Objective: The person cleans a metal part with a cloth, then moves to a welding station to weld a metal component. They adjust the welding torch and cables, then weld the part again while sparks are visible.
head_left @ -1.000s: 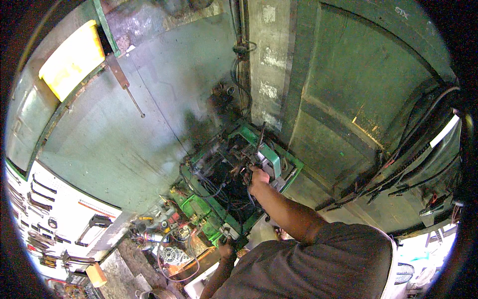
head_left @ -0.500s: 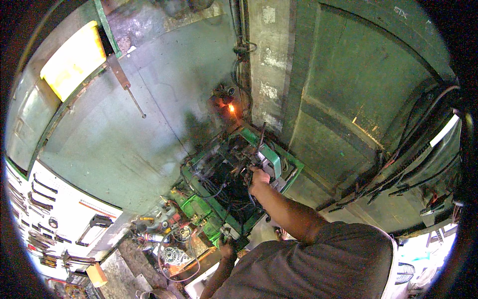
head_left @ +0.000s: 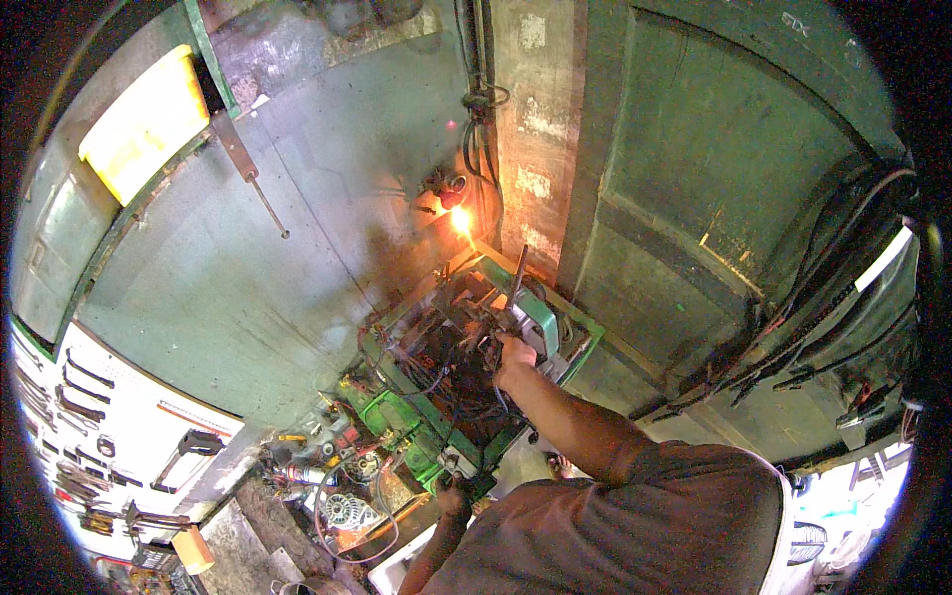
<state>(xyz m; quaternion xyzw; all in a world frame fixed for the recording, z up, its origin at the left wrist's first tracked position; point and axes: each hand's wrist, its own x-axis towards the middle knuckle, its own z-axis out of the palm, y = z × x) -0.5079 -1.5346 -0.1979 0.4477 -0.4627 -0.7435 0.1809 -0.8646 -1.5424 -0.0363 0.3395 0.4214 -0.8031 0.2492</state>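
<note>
A green metal stand (head_left: 585, 342) with a dark, cluttered top is in front of me. My right hand (head_left: 516, 357) reaches over it, fingers curled round a small dark part beside a green and grey machine housing (head_left: 538, 319); what it grips is too small to make out. Behind this hand a dark rod (head_left: 518, 273) sticks up. Lower down, my left hand (head_left: 454, 496) is closed at the stand's near left corner, by dark metal parts; the thing in its fingers is hidden. A bright orange light (head_left: 461, 220) glows at the far corner. Black cables (head_left: 501, 402) hang near my right hand.
A bright green machine (head_left: 392, 421) stands left of the stand. Beside it, a cluttered bench holds a round finned metal part (head_left: 347, 509) and a hose (head_left: 322, 526). Tools hang on a white board (head_left: 139, 426) at the left. Several cables hang along the right wall (head_left: 833, 268).
The orange light at the far corner has grown much brighter, lighting the wall and the stand's top. Both hands stay in nearly the same places.
</note>
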